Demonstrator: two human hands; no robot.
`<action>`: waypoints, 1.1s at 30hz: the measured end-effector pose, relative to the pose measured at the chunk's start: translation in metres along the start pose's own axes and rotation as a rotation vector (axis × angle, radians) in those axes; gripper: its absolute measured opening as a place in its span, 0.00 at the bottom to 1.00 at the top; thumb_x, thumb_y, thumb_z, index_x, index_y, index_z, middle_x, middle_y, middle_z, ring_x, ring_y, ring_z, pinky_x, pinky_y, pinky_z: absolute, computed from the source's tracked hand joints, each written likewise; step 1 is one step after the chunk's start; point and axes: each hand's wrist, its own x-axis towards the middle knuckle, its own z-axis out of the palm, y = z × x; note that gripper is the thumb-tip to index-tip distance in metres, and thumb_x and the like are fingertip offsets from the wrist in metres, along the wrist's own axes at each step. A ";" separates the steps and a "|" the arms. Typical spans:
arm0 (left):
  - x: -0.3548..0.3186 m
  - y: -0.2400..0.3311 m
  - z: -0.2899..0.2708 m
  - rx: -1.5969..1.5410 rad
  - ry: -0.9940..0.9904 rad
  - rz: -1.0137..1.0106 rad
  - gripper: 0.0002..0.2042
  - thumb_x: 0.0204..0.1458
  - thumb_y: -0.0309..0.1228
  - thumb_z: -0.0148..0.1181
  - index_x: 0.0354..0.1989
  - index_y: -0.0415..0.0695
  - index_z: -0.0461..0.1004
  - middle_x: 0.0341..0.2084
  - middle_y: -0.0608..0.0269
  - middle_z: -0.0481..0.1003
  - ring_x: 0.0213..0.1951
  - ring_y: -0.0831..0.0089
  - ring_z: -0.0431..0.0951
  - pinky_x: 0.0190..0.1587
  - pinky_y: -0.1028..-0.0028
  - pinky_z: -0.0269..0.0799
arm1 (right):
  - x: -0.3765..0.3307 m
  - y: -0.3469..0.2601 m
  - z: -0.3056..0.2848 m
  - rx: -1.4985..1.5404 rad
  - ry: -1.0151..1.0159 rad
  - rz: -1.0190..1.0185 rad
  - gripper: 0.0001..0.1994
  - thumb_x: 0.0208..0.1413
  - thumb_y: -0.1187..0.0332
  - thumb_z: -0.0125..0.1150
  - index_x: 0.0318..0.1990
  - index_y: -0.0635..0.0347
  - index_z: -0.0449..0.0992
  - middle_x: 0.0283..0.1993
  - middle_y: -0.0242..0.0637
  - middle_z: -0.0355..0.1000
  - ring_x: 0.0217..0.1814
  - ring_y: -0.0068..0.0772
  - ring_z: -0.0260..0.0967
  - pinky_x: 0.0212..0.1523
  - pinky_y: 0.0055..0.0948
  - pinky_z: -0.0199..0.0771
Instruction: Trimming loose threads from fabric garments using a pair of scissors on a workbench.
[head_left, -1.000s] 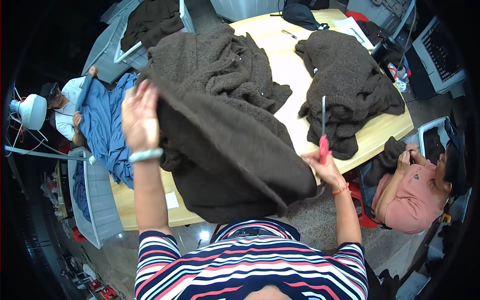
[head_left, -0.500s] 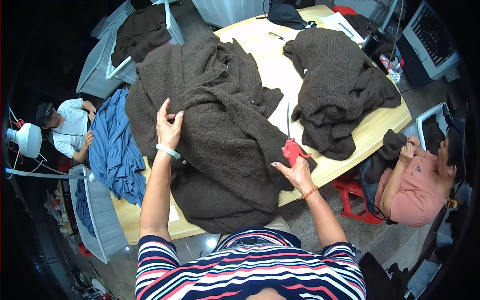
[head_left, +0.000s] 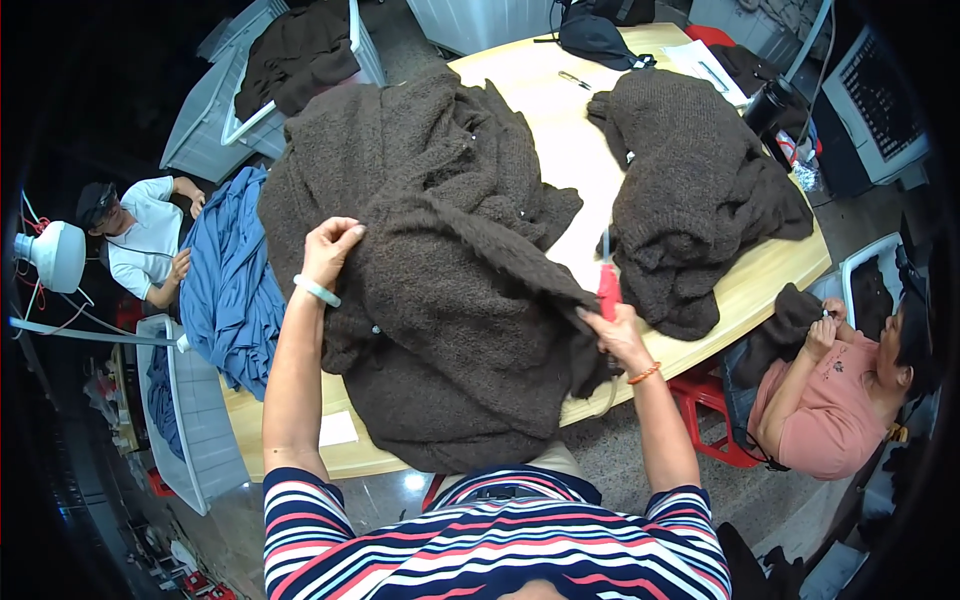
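A large heap of dark brown knit garments covers the near part of the light wooden table. At its left side my left hand is closed, pinching the brown knit between thumb and fingertips. My right hand is closed round a red-handled tool with a slim grey shaft pointing away from me; its exact kind is unclear. The thumb of that hand touches the raised edge of the knit, which stretches as a ridge between both hands. A second brown knit pile lies to the right.
Blue cloth hangs over the left table edge, where a person handles it. Another person sits at the right by a red stool. A pen, black bag and black bottle are at the far side.
My left hand has closed on the knit and moved slightly nearer. My right hand has moved right with the red tool and reached the knit edge, now raised into a ridge.
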 end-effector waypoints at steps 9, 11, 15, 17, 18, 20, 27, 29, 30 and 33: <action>-0.013 0.046 -0.021 -0.347 0.048 0.098 0.02 0.57 0.28 0.58 0.37 0.45 0.73 0.28 0.79 0.69 0.32 0.89 0.65 0.39 0.87 0.59 | -0.012 -0.003 -0.081 0.055 0.117 -0.042 0.15 0.55 0.54 0.65 0.28 0.57 0.79 0.18 0.19 0.66 0.13 0.10 0.56 0.12 0.15 0.53; -0.007 0.035 -0.037 -0.147 0.102 0.190 0.03 0.57 0.27 0.59 0.36 0.42 0.73 0.29 0.76 0.70 0.31 0.88 0.66 0.36 0.85 0.61 | -0.008 0.007 -0.085 0.072 0.087 -0.049 0.13 0.57 0.57 0.63 0.33 0.59 0.80 0.20 0.20 0.70 0.12 0.09 0.57 0.11 0.13 0.52; -0.026 0.027 -0.016 0.526 0.344 0.383 0.07 0.55 0.28 0.61 0.35 0.38 0.73 0.27 0.66 0.72 0.27 0.81 0.69 0.30 0.79 0.66 | -0.007 0.007 -0.065 -0.040 0.093 0.033 0.16 0.53 0.55 0.66 0.25 0.59 0.77 0.17 0.22 0.65 0.11 0.13 0.56 0.12 0.18 0.55; -0.055 0.058 0.026 0.616 0.204 0.570 0.08 0.54 0.27 0.62 0.40 0.39 0.73 0.27 0.65 0.72 0.29 0.78 0.71 0.34 0.79 0.67 | -0.006 0.011 -0.062 -0.095 0.117 0.059 0.19 0.53 0.54 0.67 0.21 0.59 0.73 0.15 0.24 0.64 0.11 0.16 0.57 0.12 0.20 0.56; -0.068 0.070 0.038 0.681 0.059 0.639 0.11 0.50 0.26 0.63 0.41 0.39 0.74 0.30 0.62 0.74 0.33 0.74 0.73 0.36 0.77 0.69 | -0.003 0.014 -0.061 -0.133 0.123 0.067 0.19 0.53 0.54 0.67 0.19 0.58 0.71 0.14 0.25 0.63 0.11 0.17 0.58 0.12 0.21 0.56; -0.086 0.079 0.053 0.707 -0.245 0.504 0.18 0.43 0.29 0.69 0.43 0.39 0.74 0.33 0.57 0.73 0.37 0.64 0.74 0.43 0.69 0.70 | -0.001 0.013 -0.057 -0.167 0.098 0.095 0.20 0.55 0.56 0.64 0.18 0.57 0.67 0.13 0.25 0.61 0.11 0.19 0.58 0.13 0.23 0.58; -0.093 0.062 0.057 0.636 -0.449 0.532 0.14 0.41 0.27 0.70 0.37 0.37 0.75 0.31 0.58 0.73 0.35 0.66 0.73 0.41 0.70 0.68 | -0.016 0.003 -0.050 -0.589 0.096 -0.149 0.18 0.56 0.59 0.59 0.23 0.67 0.70 0.13 0.44 0.66 0.16 0.41 0.70 0.21 0.38 0.69; -0.092 0.068 0.060 0.312 -0.516 0.232 0.06 0.46 0.23 0.65 0.31 0.36 0.74 0.27 0.64 0.72 0.33 0.74 0.72 0.39 0.75 0.67 | -0.025 0.004 -0.051 -0.854 0.227 -0.306 0.16 0.54 0.60 0.59 0.28 0.69 0.73 0.20 0.57 0.69 0.29 0.59 0.73 0.31 0.47 0.71; -0.091 0.071 0.059 0.135 -0.542 0.009 0.05 0.50 0.24 0.63 0.31 0.38 0.73 0.25 0.71 0.71 0.32 0.81 0.70 0.37 0.78 0.66 | -0.030 0.001 -0.052 -0.857 0.228 -0.305 0.16 0.54 0.60 0.59 0.28 0.69 0.73 0.20 0.57 0.69 0.29 0.59 0.73 0.31 0.47 0.71; -0.082 0.084 0.056 -0.295 -0.583 -0.380 0.05 0.52 0.24 0.61 0.34 0.44 0.70 0.25 0.77 0.71 0.27 0.90 0.68 0.33 0.84 0.64 | -0.049 -0.026 -0.050 -0.921 0.271 -0.031 0.17 0.51 0.57 0.64 0.31 0.66 0.77 0.27 0.60 0.71 0.37 0.62 0.72 0.37 0.51 0.70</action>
